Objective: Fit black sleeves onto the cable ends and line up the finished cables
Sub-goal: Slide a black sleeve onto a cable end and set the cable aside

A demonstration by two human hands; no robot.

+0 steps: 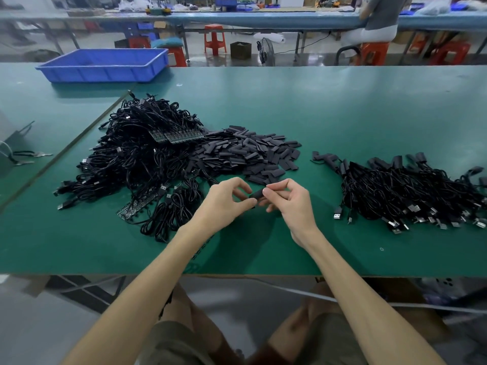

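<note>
Grip, both hands: the left hand (226, 202) and the right hand (291, 204) meet over the near middle of the worktop (342, 106). Each holds a narrow pinch, thumb against fingertips, on one black sleeve (257, 194) held between them just above the surface. Whether a cable end already sits inside the sleeve cannot be told, as the fingers cover it. A dark cord shows under the left forearm and runs toward the worktop's near edge; its link to the sleeve is not confirmed.

Stock, left: a large tangled heap of unsleeved cables (131, 159), with green circuit strips (179, 136) lying on it.

Stock, centre: a loose pile of spare sleeves (245, 154), touching the heap's right side and just beyond the hands.

Output, right: the finished cables (411, 191) lie well apart from the hands, sleeved ends toward the far side and metal plugs toward the near side. They are roughly parallel rather than neatly ranked.

Also noted: a blue tray (105, 65) at the far left; its contents are not visible.

Assessment: one sleeve fitting is judged to be in hand. The finished group is sizeable, yet the unsleeved heap looks larger and many sleeves remain. By this judgement the job is well short of done, and the final straightening of the right-hand group is still outstanding.
</note>
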